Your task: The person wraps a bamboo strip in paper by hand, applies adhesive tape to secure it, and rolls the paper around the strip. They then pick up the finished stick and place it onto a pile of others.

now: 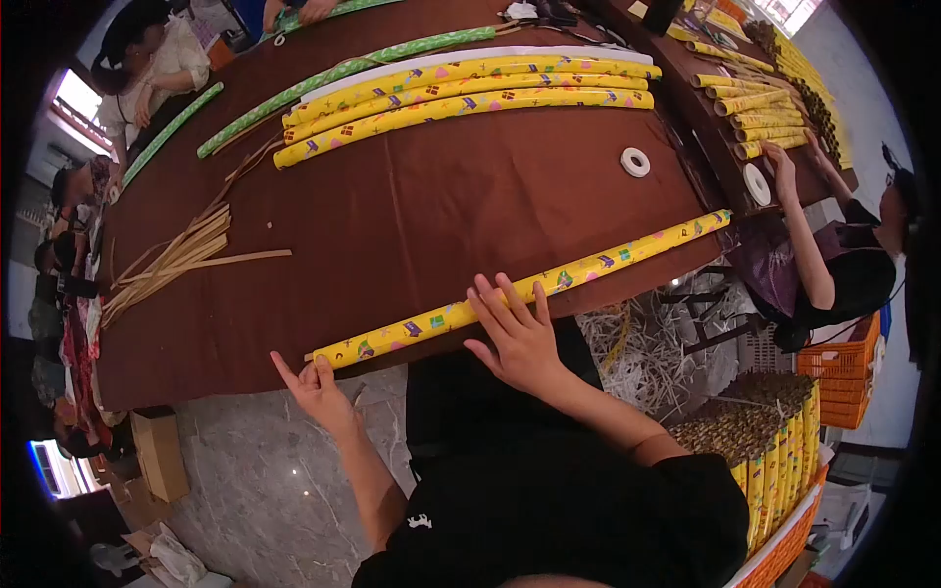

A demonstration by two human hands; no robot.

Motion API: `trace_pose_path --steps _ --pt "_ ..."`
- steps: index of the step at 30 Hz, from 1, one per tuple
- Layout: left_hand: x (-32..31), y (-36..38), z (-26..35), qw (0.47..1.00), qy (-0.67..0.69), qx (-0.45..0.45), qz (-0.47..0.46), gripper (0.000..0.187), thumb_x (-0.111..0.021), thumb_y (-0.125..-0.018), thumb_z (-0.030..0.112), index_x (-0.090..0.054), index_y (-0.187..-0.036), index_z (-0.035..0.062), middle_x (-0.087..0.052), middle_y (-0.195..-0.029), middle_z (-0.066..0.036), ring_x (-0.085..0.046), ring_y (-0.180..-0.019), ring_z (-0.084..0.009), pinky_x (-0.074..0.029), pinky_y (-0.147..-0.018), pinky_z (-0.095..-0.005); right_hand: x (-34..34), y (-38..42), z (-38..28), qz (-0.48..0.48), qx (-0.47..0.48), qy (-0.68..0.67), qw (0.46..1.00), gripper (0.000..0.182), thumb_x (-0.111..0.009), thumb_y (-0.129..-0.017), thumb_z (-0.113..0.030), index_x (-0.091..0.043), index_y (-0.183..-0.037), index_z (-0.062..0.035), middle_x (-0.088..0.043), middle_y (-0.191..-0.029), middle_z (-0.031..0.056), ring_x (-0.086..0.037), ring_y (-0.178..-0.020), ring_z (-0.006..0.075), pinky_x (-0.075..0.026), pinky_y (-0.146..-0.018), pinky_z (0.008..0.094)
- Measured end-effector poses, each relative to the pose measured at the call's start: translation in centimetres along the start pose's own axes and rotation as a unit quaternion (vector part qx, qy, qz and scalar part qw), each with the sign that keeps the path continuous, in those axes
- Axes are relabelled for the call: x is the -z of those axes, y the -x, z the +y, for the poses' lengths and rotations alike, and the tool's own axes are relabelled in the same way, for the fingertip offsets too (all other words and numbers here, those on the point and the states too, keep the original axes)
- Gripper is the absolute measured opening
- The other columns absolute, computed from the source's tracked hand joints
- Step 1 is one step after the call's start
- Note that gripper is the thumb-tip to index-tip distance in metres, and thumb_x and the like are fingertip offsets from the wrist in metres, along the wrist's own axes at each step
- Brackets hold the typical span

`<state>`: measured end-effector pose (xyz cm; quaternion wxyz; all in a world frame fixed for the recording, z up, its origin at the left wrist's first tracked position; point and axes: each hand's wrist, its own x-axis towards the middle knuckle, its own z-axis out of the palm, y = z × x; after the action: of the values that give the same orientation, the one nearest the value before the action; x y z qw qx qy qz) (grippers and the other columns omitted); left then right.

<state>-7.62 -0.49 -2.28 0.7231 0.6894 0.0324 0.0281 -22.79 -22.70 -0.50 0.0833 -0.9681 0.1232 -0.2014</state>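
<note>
A long yellow patterned roll [421, 325] lies slantwise along the near edge of the brown table. My left hand [319, 387] is at its left end, index finger stretched out and thumb against the end of the roll. My right hand [512, 333] rests on the middle of the roll with its fingers spread. Farther back on the table are several yellow rolls [461, 106] side by side, with a white one behind them. A white tape ring [635, 162] lies to the right of these.
Brown strips [181, 257] lie at the left of the brown table [333, 225]. Green rolls [294, 98] are farther back. Co-workers sit at the left and right. An orange crate [784, 529] full of upright yellow rolls stands at my right, near shredded paper [642, 353] on the floor.
</note>
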Motion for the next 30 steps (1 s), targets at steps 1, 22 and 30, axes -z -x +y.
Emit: trace_pose_path --steps 1,22,30 --pt "-0.1 0.0 0.1 1.0 0.01 -0.003 0.008 0.076 -0.06 -0.094 0.0 -0.017 -0.156 0.0056 -0.041 -0.076 0.005 -0.039 -0.075 -0.0042 -0.037 -0.085 -0.0181 -0.2 0.3 0.4 0.005 -0.003 0.002 1.0 0.064 -0.062 -0.09 -0.042 -0.046 -0.144 -0.012 -0.038 -0.154 0.0045 -0.032 -0.144 0.0248 -0.018 -0.115 0.0569" --pt "0.0 -0.3 0.1 1.0 -0.008 0.003 0.015 0.072 -0.059 -0.096 0.003 -0.02 -0.156 0.0086 -0.058 -0.088 -0.001 -0.05 -0.086 -0.0078 -0.039 -0.088 -0.0227 -1.0 1.3 3.0 0.042 0.047 0.003 0.998 0.067 -0.059 -0.087 -0.053 -0.048 -0.143 -0.0161 -0.043 -0.151 0.0025 -0.036 -0.142 0.0238 -0.019 -0.116 0.0551" --pt "-0.1 -0.4 0.2 1.0 -0.021 0.01 0.018 0.072 -0.059 -0.096 0.004 -0.019 -0.156 0.0083 -0.059 -0.088 -0.002 -0.052 -0.09 -0.0088 -0.037 -0.097 -0.0253 4.4 5.8 16.5 0.061 -0.023 0.173 0.983 0.056 -0.058 -0.09 -0.047 -0.053 -0.139 -0.0215 -0.044 -0.15 0.0047 -0.036 -0.142 0.0292 -0.019 -0.115 0.0584"
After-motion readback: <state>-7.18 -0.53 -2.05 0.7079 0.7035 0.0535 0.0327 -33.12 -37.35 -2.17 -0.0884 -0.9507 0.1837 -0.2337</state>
